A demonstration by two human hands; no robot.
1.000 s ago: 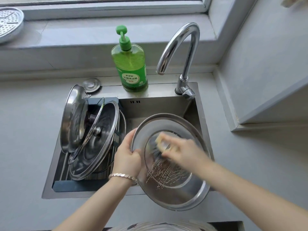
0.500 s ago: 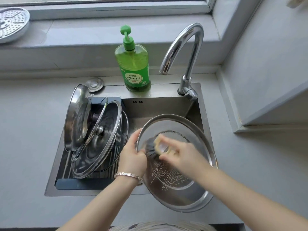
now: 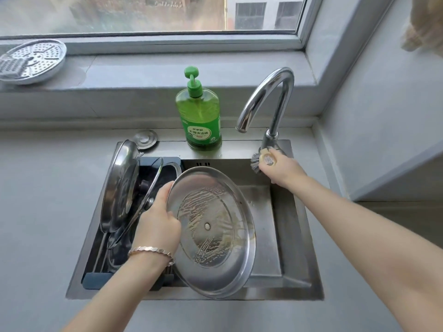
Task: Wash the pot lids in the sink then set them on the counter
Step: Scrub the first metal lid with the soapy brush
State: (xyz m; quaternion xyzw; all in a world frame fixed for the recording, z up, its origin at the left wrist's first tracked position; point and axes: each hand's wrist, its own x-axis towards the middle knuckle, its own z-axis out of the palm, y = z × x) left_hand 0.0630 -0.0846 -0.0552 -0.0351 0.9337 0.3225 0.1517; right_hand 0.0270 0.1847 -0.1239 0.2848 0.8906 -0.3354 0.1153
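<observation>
Grey counter [image 3: 48, 212] w/ sink [image 3: 291, 224] under window [image 3: 153, 13]; L grip [image 3: 157, 221] round lid [image 3: 215, 236], R grip [image 3: 280, 168] round brush [image 3: 260, 161]

Both forearms are bare. The left one comes in from the bottom edge and runs up and to the right, with its wrist bent slightly. The left hand [image 3: 158, 219] has its back turned to the camera and grips the left rim of a lid [image 3: 215, 236], fingers curled over the edge and the thumb lying on the near face. The right arm comes in from the right edge and stretches up and to the left, almost straight. The right hand [image 3: 282, 170] is curled in a fist round a brush [image 3: 260, 161], whose bristles stick out to the left of the fingers. The two hands are well apart.
</observation>
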